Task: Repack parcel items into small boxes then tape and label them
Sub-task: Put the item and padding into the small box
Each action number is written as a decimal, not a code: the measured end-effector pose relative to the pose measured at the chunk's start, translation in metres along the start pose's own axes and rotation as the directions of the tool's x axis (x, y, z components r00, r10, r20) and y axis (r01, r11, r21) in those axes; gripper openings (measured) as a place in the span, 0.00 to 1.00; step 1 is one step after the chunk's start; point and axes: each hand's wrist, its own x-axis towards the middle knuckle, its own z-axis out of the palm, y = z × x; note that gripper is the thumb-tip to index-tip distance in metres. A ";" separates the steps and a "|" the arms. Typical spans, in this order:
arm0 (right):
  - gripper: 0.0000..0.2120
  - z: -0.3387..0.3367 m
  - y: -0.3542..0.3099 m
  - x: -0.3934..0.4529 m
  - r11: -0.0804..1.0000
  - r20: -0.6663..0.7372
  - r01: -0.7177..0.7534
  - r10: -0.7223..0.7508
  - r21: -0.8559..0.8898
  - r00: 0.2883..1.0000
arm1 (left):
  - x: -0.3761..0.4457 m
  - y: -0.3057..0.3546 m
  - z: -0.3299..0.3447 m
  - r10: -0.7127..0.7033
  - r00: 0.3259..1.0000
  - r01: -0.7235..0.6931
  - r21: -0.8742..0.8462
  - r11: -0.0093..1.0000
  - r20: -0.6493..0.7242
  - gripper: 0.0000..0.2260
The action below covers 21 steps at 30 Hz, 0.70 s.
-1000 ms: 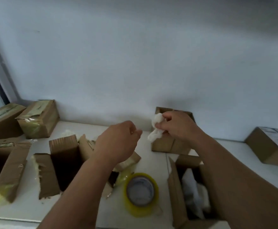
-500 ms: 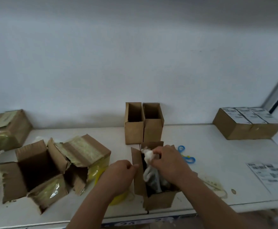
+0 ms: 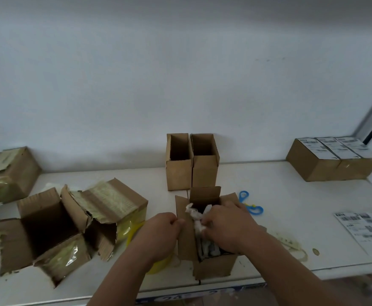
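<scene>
Since 0.5 s ago, right hand (image 3: 227,226) sunk deeper, white item (image 3: 195,215) lower in box (image 3: 211,265) at worktop (image 3: 291,195) front edge. Right fingers curled round item, pushing. Left hand (image 3: 158,235) pinches box's left flap. Step: packing. Next: seat item, fold 4 flaps, fetch tape (image 3: 134,233) under left wrist.

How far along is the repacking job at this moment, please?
Done: three labelled boxes sit far right. In hand: the right hand pushes white stuffing into the open small box; the left hand grips its flap. Left: two empty boxes, taping, labelling.
</scene>
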 end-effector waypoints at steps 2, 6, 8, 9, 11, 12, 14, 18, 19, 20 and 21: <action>0.15 0.003 0.000 0.001 0.998 -0.078 -0.008 0.014 0.068 0.997 | 0.001 0.000 0.000 0.008 1.000 -0.008 0.011 1.000 -0.004 0.14; 0.18 0.006 0.004 0.002 0.995 -0.058 0.030 -0.025 0.090 0.998 | 0.002 -0.001 0.001 0.016 1.000 -0.016 0.008 1.000 -0.019 0.14; 0.20 0.008 0.006 0.003 0.995 -0.045 0.039 -0.035 0.094 0.998 | 0.002 -0.001 0.002 0.013 1.000 -0.013 0.010 1.000 -0.016 0.14; 0.21 0.009 0.006 0.005 0.993 -0.044 0.034 -0.029 0.110 0.999 | 0.002 -0.001 0.002 0.013 1.000 -0.012 0.015 1.000 -0.015 0.14; 0.23 0.011 0.006 0.009 0.990 -0.039 0.013 -0.007 0.143 0.999 | 0.002 -0.001 0.002 0.011 1.000 -0.011 0.019 1.000 -0.016 0.14; 0.23 0.011 0.006 0.010 0.988 -0.032 0.010 -0.005 0.152 0.999 | 0.002 0.000 0.003 0.010 1.000 -0.010 0.020 1.000 -0.018 0.14; 0.20 0.010 0.006 0.012 0.992 -0.009 0.024 -0.023 0.127 1.000 | 0.002 0.000 0.003 0.010 1.000 -0.009 0.019 1.000 -0.021 0.14; 0.17 0.013 0.003 0.015 0.997 0.061 0.063 -0.060 -0.053 0.996 | 0.003 0.000 0.004 0.002 1.000 -0.002 0.020 1.000 -0.026 0.14; 0.17 0.017 0.001 0.016 0.992 0.076 0.068 -0.060 -0.105 0.995 | 0.003 0.000 0.005 0.003 1.000 -0.003 0.014 1.000 -0.027 0.14; 0.17 0.020 -0.001 0.019 0.984 0.090 0.070 -0.056 -0.162 0.994 | 0.003 0.000 0.005 0.004 1.000 -0.004 0.009 1.000 -0.027 0.14; 0.18 0.023 -0.004 0.022 0.974 0.105 0.074 -0.052 -0.212 0.993 | 0.003 0.001 0.005 0.005 1.000 -0.004 0.009 1.000 -0.029 0.14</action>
